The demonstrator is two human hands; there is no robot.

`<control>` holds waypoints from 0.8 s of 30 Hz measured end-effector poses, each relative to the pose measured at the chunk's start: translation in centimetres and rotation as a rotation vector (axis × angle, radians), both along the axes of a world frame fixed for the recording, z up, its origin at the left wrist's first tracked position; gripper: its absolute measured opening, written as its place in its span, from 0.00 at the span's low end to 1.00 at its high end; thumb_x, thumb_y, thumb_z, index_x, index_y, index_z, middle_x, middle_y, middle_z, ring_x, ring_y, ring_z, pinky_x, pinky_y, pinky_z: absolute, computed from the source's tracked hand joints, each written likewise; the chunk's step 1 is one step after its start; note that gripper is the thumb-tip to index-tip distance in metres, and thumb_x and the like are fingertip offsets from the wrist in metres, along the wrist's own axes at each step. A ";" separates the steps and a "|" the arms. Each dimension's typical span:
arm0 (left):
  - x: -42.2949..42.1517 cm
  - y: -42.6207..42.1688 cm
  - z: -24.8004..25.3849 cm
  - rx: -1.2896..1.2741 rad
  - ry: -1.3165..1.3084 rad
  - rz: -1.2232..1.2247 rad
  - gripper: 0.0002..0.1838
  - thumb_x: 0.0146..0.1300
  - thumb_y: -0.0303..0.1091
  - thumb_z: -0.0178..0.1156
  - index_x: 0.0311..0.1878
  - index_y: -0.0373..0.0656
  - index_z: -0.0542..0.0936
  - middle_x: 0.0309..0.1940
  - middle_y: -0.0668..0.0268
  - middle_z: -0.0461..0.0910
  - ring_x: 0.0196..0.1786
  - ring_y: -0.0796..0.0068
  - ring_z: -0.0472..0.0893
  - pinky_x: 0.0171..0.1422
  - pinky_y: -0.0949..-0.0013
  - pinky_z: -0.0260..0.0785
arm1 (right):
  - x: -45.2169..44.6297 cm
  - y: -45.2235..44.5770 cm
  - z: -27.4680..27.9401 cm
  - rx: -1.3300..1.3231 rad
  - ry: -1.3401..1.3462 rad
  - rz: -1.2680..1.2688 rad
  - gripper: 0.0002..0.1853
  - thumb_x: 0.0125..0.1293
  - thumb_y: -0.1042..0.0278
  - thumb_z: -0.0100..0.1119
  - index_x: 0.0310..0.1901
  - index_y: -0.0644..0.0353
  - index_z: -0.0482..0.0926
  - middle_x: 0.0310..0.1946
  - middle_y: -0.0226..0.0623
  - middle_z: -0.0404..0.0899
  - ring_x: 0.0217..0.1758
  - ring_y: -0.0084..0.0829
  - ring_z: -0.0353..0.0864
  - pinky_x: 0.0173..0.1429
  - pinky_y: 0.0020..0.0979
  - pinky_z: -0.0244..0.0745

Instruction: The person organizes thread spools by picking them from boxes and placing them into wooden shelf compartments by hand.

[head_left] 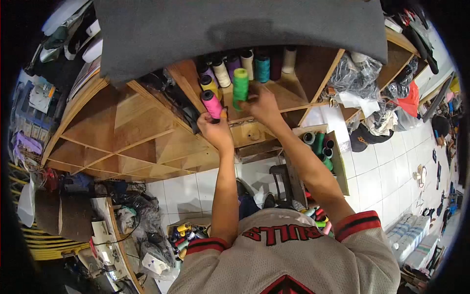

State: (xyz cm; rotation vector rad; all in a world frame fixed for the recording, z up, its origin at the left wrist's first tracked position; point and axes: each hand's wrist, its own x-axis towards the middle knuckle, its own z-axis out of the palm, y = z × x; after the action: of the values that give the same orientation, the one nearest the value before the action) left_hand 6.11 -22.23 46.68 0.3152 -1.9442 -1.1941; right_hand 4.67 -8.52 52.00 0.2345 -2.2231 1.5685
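Note:
Around the lower end of a pink thread spool [211,105], the fingers of my left hand [214,131] are closed at the front edge of a wooden shelf compartment [289,95]. My right hand [263,107] is beside the base of a green thread spool [240,87], its fingers bent toward it; whether they grip it is not clear. Behind the pink spool is a yellow one [209,85]. White, purple and teal spools [263,68] stand upright further back in the compartment.
A dark grey sheet [235,29] covers the shelf top. Below, an open box [339,169] holds green and dark spools, and more spools lie in a container [183,235] at lower left. Plastic bags [355,76] fill the right compartment.

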 end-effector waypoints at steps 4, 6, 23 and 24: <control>-0.6 -0.6 -1.4 -0.028 0.016 -0.032 0.24 0.45 0.34 0.75 0.38 0.35 0.71 0.32 0.61 0.69 0.35 0.63 0.72 0.42 0.64 0.66 | -3.6 -2.0 -1.3 0.195 0.161 -0.122 0.25 0.45 0.70 0.73 0.45 0.66 0.73 0.36 0.46 0.79 0.39 0.39 0.81 0.45 0.35 0.75; -0.4 -1.1 -1.9 0.017 0.009 -0.079 0.25 0.45 0.34 0.75 0.41 0.35 0.71 0.34 0.60 0.70 0.37 0.63 0.72 0.44 0.63 0.65 | -4.9 -2.6 -2.0 0.219 0.132 -0.111 0.26 0.45 0.71 0.73 0.46 0.67 0.72 0.37 0.48 0.77 0.42 0.44 0.79 0.47 0.37 0.74; 5.1 -2.0 -2.5 0.265 -0.074 -0.251 0.18 0.62 0.34 0.63 0.49 0.36 0.70 0.37 0.66 0.71 0.36 0.77 0.71 0.41 0.74 0.65 | -4.3 -2.6 -5.1 0.022 0.054 -0.085 0.16 0.51 0.74 0.63 0.43 0.67 0.77 0.37 0.51 0.80 0.41 0.49 0.81 0.45 0.39 0.76; 5.6 -1.8 -2.9 0.264 -0.098 -0.262 0.17 0.62 0.34 0.63 0.48 0.36 0.70 0.37 0.66 0.71 0.36 0.77 0.70 0.41 0.74 0.65 | -2.6 -1.7 -4.8 0.024 0.055 -0.126 0.15 0.52 0.74 0.62 0.42 0.67 0.77 0.36 0.51 0.81 0.40 0.48 0.81 0.45 0.39 0.76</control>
State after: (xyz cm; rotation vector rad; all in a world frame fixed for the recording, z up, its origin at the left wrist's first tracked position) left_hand 11.69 -24.00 43.74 0.2646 -1.9548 -1.6402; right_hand 2.05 -10.19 47.18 0.1393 -2.1709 1.4524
